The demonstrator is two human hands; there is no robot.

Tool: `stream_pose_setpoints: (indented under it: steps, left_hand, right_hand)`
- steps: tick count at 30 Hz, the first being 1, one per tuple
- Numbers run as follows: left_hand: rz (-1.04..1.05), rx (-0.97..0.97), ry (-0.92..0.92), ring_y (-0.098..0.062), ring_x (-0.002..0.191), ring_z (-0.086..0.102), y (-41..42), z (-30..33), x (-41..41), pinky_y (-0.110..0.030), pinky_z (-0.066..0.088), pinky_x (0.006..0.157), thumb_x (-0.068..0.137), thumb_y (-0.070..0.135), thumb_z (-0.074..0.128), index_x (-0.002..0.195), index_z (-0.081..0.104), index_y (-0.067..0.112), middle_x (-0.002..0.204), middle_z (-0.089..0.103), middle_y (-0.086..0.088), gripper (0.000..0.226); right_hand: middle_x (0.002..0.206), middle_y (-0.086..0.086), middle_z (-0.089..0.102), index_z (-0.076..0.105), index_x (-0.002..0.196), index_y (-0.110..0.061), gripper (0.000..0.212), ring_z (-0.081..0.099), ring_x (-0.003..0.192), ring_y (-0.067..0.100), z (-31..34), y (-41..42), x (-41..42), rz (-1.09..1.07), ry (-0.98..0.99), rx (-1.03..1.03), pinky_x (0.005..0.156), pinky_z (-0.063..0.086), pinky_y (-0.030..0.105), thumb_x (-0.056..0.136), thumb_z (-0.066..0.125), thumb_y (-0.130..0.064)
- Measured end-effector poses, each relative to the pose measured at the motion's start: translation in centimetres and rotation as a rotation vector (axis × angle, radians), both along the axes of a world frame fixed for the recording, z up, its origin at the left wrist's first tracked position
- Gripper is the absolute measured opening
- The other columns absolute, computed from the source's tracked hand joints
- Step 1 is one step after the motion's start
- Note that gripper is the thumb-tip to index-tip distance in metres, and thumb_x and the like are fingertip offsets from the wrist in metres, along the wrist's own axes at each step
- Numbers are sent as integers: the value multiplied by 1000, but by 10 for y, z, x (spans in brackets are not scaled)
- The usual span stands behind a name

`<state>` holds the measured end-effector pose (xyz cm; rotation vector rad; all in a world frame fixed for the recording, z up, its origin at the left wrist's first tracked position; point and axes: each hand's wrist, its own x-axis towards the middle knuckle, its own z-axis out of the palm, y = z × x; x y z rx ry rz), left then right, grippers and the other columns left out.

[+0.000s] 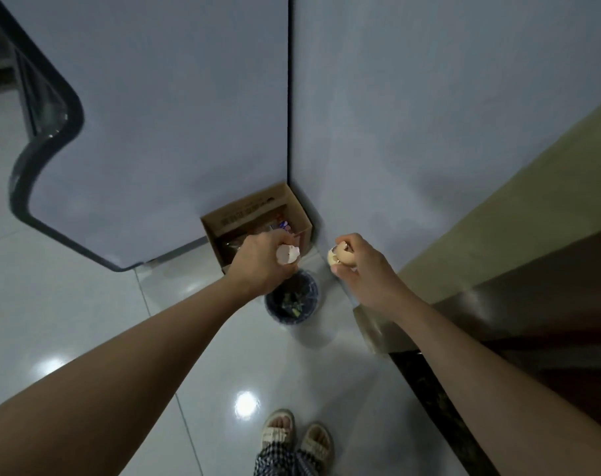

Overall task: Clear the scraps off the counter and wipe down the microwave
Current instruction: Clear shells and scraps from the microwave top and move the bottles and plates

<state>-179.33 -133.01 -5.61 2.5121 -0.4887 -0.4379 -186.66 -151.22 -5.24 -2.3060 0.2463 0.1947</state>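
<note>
Left hand (261,261): closed around a pale eggshell piece (288,254), held above the bin.
Right hand (359,266): grips another shell scrap (336,256), a little to the right of the bin.
Bin (292,298): small, round and dark, on the white tiled floor (86,304), some scraps inside.
Cardboard box (254,218): open, just behind the bin, in the wall corner.
Counter edge (498,286): at the right, dark.

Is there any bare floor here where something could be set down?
Yes: the pale tiles left of the bin, and between it and the sandalled feet. The corner is crowded: cardboard box, bin, and both hands holding eggshells.
</note>
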Motion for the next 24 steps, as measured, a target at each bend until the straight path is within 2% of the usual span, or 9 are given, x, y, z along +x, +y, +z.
stream_pose_setpoints:
  steps: [5, 9, 13, 16, 24]
  left_hand:
    - [48, 4, 58, -19, 104, 61, 8, -33, 6, -36, 53, 87, 77, 30, 74, 114, 61, 20, 116, 65, -1, 41]
    - [121, 8, 118, -20, 105, 59, 10, -64, 8, -27, 49, 81, 78, 25, 74, 110, 61, 20, 116, 64, -1, 36]
    - [212, 16, 145, -20, 102, 60, -1, -98, 9, -29, 48, 79, 78, 25, 73, 109, 61, 19, 112, 65, -2, 34]
    - [288, 19, 173, -20, 100, 60, -14, -129, 9, -25, 46, 74, 79, 25, 73, 110, 62, 19, 113, 65, -3, 35]
    - [428, 18, 206, -22, 104, 60, -27, -233, 20, -27, 47, 77, 78, 23, 73, 115, 60, 17, 117, 65, -5, 39]
  right_hand:
    - [119, 8, 51, 45, 121, -12, 35, 50, 93, 19, -36, 0, 12, 42, 12, -7, 78, 38, 24, 90, 59, -17]
    - [118, 7, 52, 44, 119, -12, 34, 50, 96, 18, -67, -5, 27, 94, 36, -28, 78, 36, 22, 90, 60, -18]
    - [119, 6, 51, 44, 119, -14, 33, 50, 102, 20, -102, -13, 46, 141, 72, -24, 83, 40, 26, 90, 58, -18]
    - [120, 5, 49, 43, 120, -15, 34, 49, 104, 19, -132, -20, 61, 196, 98, -12, 83, 38, 25, 90, 57, -20]
    - [119, 4, 50, 45, 120, -16, 35, 51, 101, 17, -242, -24, 95, 279, 155, 2, 82, 37, 23, 89, 61, -20]
